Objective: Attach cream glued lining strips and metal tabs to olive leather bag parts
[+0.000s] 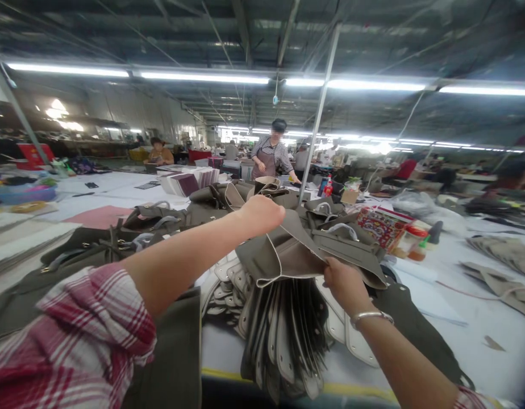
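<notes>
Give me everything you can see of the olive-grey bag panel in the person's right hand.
The olive-grey bag panel is a curved, leather-like sheet with a thin white edge running along its rim. It looks stiff but bends in a shallow arch. The right hand pinches its near edge, lifting it above a stack of dark, white-rimmed panels. Its far end rises towards the left hand, though contact there cannot be confirmed.

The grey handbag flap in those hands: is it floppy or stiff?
Probably stiff but bendable: the grey handbag flap curves yet keeps its shape, pinched by the right hand. It likely feels light, since that pinch seems to hold it up. Its pale edge may make it a little springy.
</notes>
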Tool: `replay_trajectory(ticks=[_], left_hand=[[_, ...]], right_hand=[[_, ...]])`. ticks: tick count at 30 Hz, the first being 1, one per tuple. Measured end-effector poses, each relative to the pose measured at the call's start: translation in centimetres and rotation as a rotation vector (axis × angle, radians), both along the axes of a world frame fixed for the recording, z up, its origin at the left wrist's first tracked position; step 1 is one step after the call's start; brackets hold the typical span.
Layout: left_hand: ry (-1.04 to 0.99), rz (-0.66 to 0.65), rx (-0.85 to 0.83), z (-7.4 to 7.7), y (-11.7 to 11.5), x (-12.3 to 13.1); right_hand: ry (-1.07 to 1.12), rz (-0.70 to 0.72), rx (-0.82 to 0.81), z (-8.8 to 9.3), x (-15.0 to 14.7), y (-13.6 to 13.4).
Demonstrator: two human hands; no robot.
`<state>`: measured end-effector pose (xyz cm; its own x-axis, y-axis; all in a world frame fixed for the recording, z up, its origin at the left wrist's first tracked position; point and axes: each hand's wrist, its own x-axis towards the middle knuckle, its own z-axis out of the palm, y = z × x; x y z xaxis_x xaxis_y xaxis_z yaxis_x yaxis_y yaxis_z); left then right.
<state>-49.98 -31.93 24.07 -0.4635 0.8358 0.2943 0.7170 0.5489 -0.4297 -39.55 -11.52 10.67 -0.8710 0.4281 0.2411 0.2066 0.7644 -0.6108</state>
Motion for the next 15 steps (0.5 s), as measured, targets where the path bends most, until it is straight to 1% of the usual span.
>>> replay_trajectory(ticks=[1,4,5,6,7,8,10,11,13,15], left_hand=[[-0.056,0.045,0.061,-0.2,0.6,0.1],[-0.187,0.107,0.215,-0.8,2.6,0.9],[-0.199,0.11,0.248,-1.0,3.4,1.4],[-0.2,0.115,0.269,-1.2,4.0,1.9],[-0.199,0.117,0.276,-1.4,4.7,2.3],[-0.2,0.11,0.27,-1.5,5.2,2.7],[-0.182,0.047,0.213,-1.3,5.7,3.1],[-0.156,0.004,0.167,-1.0,5.6,3.0],[-0.079,-0.034,0.068,0.3,4.5,2.0],[0.016,0.015,0.005,2.1,2.5,0.5]], right_hand=[[-0.01,-0.011,-0.166,0.1,0.1,-0.4],[-0.025,-0.002,-0.86,0.4,0.1,-3.0],[-0.007,0.018,-1.023,0.3,0.1,-4.1],[0.015,0.053,-1.119,0.2,0.2,-5.3],[0.033,0.087,-1.147,0.0,0.2,-6.4],[0.041,0.11,-1.123,-0.3,0.1,-7.3],[0.023,0.107,-1.022,-1.0,0.0,-8.3],[0.003,0.086,-0.978,-1.5,0.0,-8.4],[-0.017,0.041,-0.922,-2.3,-0.2,-7.6],[0.005,0.018,-0.883,-2.6,-0.5,-5.8]])
